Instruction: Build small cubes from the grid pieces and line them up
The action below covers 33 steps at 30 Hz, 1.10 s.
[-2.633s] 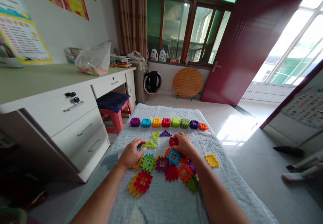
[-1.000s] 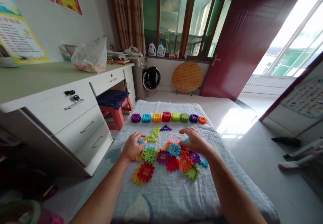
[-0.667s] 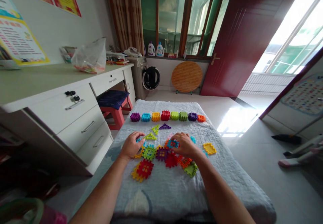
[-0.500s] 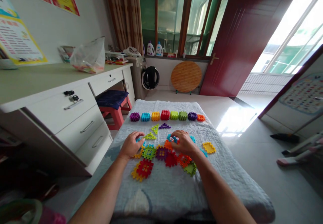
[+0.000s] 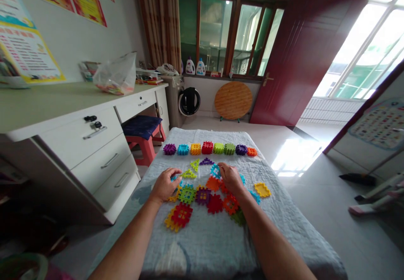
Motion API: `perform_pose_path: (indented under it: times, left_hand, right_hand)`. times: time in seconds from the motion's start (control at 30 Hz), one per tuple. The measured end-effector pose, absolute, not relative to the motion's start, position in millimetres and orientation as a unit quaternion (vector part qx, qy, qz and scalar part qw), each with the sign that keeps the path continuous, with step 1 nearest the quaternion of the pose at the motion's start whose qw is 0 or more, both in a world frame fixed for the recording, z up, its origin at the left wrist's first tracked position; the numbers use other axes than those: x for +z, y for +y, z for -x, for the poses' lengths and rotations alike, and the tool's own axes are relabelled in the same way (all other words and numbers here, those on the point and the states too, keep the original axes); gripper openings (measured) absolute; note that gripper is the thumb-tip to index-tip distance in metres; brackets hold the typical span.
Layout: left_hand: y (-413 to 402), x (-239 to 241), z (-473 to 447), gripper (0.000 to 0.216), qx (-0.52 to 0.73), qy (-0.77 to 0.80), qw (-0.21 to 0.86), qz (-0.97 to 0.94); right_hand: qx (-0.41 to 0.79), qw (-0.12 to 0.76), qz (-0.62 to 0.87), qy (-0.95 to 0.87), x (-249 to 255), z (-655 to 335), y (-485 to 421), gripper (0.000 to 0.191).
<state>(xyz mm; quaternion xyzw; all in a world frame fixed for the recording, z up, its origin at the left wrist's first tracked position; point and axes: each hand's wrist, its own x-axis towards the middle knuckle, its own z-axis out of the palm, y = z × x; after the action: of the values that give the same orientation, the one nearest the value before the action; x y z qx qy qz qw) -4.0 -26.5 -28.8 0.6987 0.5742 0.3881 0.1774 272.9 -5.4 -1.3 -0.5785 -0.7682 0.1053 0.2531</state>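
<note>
My right hand (image 5: 232,179) has its fingertips closed at the edge of a blue square building tile (image 5: 215,171), beside an orange tile (image 5: 213,183). My left hand (image 5: 166,185) rests over the left end of the loose tiles, thumb and index finger apart. Partly under it lie blue and yellow tiles. Between the hands are a green window tile (image 5: 187,194), a purple one (image 5: 202,195) and a red one (image 5: 215,204). Nearer me, a red tile (image 5: 182,215) overlaps a yellow one. My right wrist and forearm hide some tiles.
Behind the loose tiles stands a row of coloured cubes, including a red cube (image 5: 207,147). Green triangles (image 5: 189,173) and a purple triangle (image 5: 206,161) lie before it. A yellow frame (image 5: 262,190) is at right. A white desk (image 5: 78,141) borders the cloth-covered table (image 5: 208,250) at left.
My right hand has shifted slightly away from me, with the blue tile at its fingertips, showing more of the orange tile. My left hand stays almost in place. The view has tilted up slightly.
</note>
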Motion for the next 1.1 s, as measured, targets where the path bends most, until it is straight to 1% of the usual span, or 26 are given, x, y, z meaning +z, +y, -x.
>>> perform_pose_path:
  times: [0.1,0.17,0.3,0.37,0.53,0.6,0.73,0.83,0.93,1.0,1.1]
  left_hand:
    - [-27.2,-29.2,4.2,0.023,0.391,0.574,0.176,-0.698]
    - [-27.5,-29.7,4.4,0.023,0.391,0.573,0.175,-0.698]
    - [-27.0,-31.0,4.5,0.024,0.39,0.573,0.173,-0.7]
    - [-26.7,-31.2,4.3,0.024,0.388,0.574,0.174,-0.7]
    - [-28.2,-28.1,3.3,0.024,0.387,0.579,0.173,-0.697]
    - [-29.2,-26.1,3.0,0.024,0.389,0.582,0.171,-0.693]
    - [-29.5,-24.4,3.3,0.026,0.391,0.587,0.172,-0.688]
    - [-28.3,-25.1,3.8,0.028,0.387,0.587,0.179,-0.688]
    - [-27.1,-25.9,3.8,0.028,0.387,0.586,0.182,-0.688]
    - [-26.8,-26.0,3.7,0.028,0.388,0.585,0.182,-0.689]
    - [-27.0,-25.7,3.4,0.028,0.388,0.587,0.183,-0.686]
  right_hand:
    - [0.041,0.247,0.629,-0.736,-0.3,-277.7,-5.6,0.026]
    - [0.015,0.256,0.653,-0.712,0.7,-284.1,-6.0,0.028]
    - [0.023,0.258,0.653,-0.712,1.5,-297.0,-6.9,0.029]
    - [0.035,0.237,0.638,-0.732,1.1,-297.5,-7.0,0.029]
    - [0.036,0.166,0.615,-0.77,-1.8,-281.6,-4.6,0.037]
    - [0.037,0.157,0.616,-0.771,-2.4,-278.0,-3.1,0.038]
    - [0.045,0.201,0.626,-0.752,0.4,-293.0,0.8,0.043]
    - [0.059,0.268,0.635,-0.722,3.4,-322.8,4.0,0.042]
    - [0.093,0.329,0.619,-0.707,2.2,-356.7,4.2,0.045]
    - [0.12,0.336,0.604,-0.713,-1.3,-374.0,1.8,0.047]
    - [0.15,0.308,0.589,-0.732,-7.7,-386.0,-2.9,0.05]
